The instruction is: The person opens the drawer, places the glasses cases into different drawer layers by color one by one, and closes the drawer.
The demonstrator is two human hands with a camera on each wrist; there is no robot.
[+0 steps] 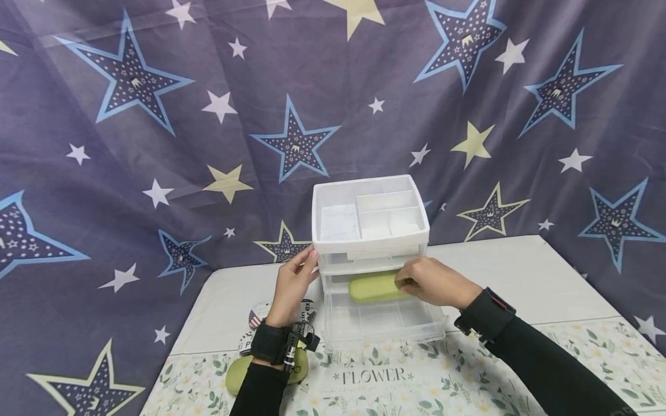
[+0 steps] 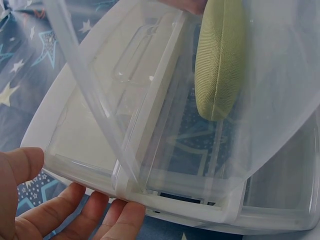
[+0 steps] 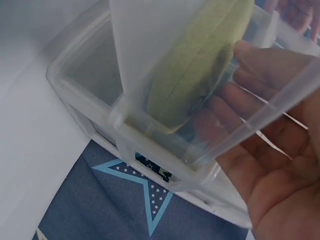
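We see a white drawer box point(image 1: 372, 247) with a clear drawer point(image 1: 387, 335) sticking out of its front. A green case point(image 1: 373, 288) is in that drawer space, near the back, just under the box's upper drawer point(image 1: 374, 264). Its long way runs from side to side, along the box's front.

What counts most, we think, is that our right hand point(image 1: 436, 282) is at the case's right end, so the rest of the case points left from our fingers. The thumb and fingers pinch that end. We can't tell if the case rests on the drawer's floor or hangs a little above it.

Our left hand point(image 1: 292, 288) is farther from the case. Its fingers are spread and nearly straight, touching the left side of the box and holding nothing else.

Left of the box, on the table point(image 1: 208, 323), we see some round printed things point(image 1: 258, 315). Another green case point(image 1: 237, 375) lies nearer to us, partly under our left sleeve point(image 1: 260, 390).
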